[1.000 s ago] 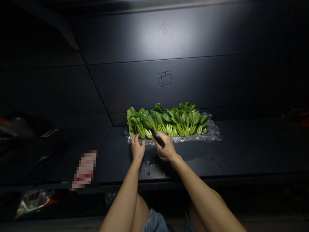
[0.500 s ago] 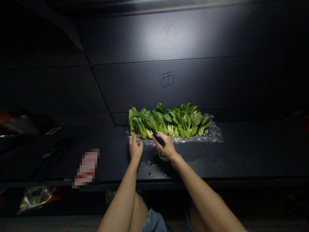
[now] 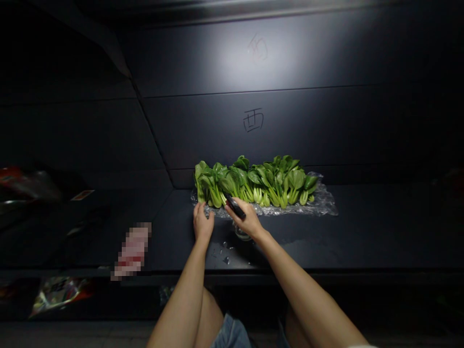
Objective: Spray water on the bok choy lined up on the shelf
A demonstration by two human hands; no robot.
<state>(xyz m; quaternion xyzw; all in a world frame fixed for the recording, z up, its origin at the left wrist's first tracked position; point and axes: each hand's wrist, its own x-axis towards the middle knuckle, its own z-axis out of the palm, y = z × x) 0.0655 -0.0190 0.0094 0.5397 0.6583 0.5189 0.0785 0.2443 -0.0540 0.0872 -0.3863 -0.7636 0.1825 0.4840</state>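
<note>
A row of bok choy [image 3: 277, 181] lies on a crinkled clear plastic sheet [image 3: 324, 203] against the back panel, leaves up and pale stems toward me. My right hand [image 3: 251, 221] is wrapped around a spray bottle [image 3: 237, 208], its black head tilted toward the greens at the left. The bottle's clear body shows partly under the hand. My left hand [image 3: 203, 223] rests at the front left edge of the sheet, thumb apart from the fingers. Its fingertips are beside the leftmost stems; whether they touch them I cannot tell.
Water drops [image 3: 226, 260] dot the dark shelf [image 3: 308, 246] near its front edge. Colourful packages [image 3: 58, 292] lie on a lower level at left. A small card [image 3: 82, 195] and a blurred-out pink-and-red patch [image 3: 132, 251] are also on the left.
My right hand and the spray bottle have moved slightly left along the bok choy. The left hand stays almost in place, and the view has shifted a little.
</note>
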